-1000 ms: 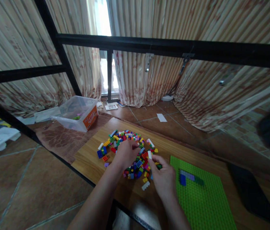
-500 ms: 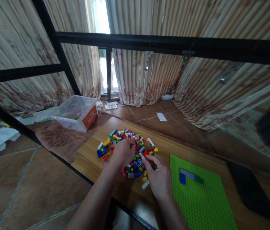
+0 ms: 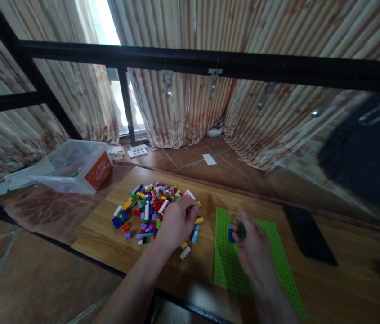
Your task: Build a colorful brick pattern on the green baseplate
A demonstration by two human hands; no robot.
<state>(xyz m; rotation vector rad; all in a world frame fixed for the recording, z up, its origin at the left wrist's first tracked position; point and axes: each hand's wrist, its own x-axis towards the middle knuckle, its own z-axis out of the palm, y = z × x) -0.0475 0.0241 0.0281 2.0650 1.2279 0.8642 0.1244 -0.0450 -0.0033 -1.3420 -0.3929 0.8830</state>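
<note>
My left hand (image 3: 178, 220) is over the right side of a pile of coloured toy bricks (image 3: 147, 211), thumb and fingertips pinched together. Whatever they may pinch is hidden. My right hand (image 3: 253, 240) is above a green studded baseplate (image 3: 226, 270), somewhat blurred, with thumb and fingers curled around a dark green brick (image 3: 241, 230). Whether that brick touches the plate I cannot tell. Just left of those fingers, a blue brick (image 3: 231, 235) sits on the plate. A white brick (image 3: 185, 253) lies near my left wrist.
Beyond the wooden table's (image 3: 102, 229) left end stands a clear plastic box (image 3: 68, 168) with an orange label. A black flat object (image 3: 309, 234) lies right of the baseplate. A black metal rail (image 3: 190, 60) crosses in front of the curtains (image 3: 163, 108).
The view has swung right. My right hand has gone from the pile to above the baseplate, and the whitish brick at its fingertips no longer shows. My left hand has shifted rightward over the pile.
</note>
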